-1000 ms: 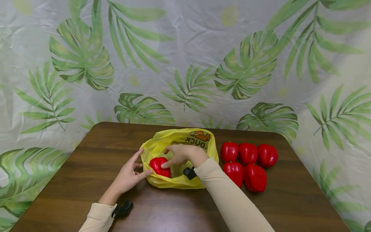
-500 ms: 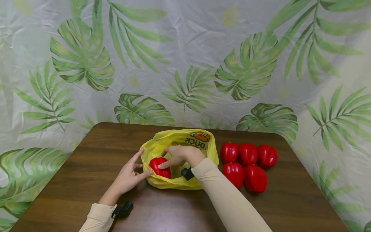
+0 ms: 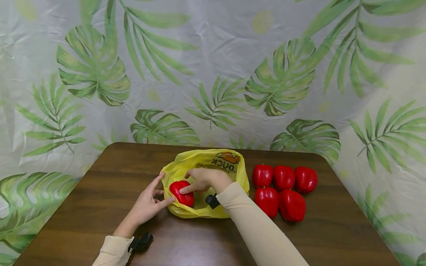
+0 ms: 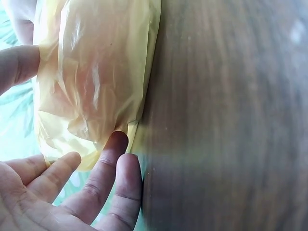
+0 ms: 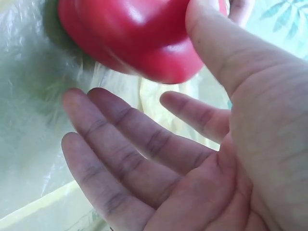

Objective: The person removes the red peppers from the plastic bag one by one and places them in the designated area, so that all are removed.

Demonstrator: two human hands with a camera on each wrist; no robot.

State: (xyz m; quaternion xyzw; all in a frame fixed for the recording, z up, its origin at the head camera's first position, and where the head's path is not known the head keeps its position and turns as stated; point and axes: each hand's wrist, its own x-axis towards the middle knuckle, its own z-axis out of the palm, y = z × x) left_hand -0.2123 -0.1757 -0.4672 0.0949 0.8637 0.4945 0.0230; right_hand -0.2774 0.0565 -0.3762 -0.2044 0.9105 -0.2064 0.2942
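Note:
A yellow plastic bag (image 3: 186, 162) stands with its mouth wide on the wooden table. Inside its left part lies a red bell pepper (image 3: 184, 198). My left hand (image 3: 144, 207) holds the bag's left rim, thumb and index finger spread along it; in the left wrist view the other fingers touch the bag's outside (image 4: 96, 62). My right hand (image 3: 203, 180) reaches into the bag. In the right wrist view its thumb lies against the pepper (image 5: 130, 33), while the other fingers, fairly straight, are apart from it. The bag's floor is partly hidden by the right hand.
Several red bell peppers (image 3: 283, 177) sit in two rows just right of the bag. The dark wooden table (image 3: 126, 166) ends at a leaf-patterned curtain (image 3: 213, 74) behind. The right sleeve (image 3: 256, 221) crosses the table's front.
My right hand has shifted slightly to the left with its thumb on the pepper, and the pepper has tilted a little. The left hand stays at the bag's rim.

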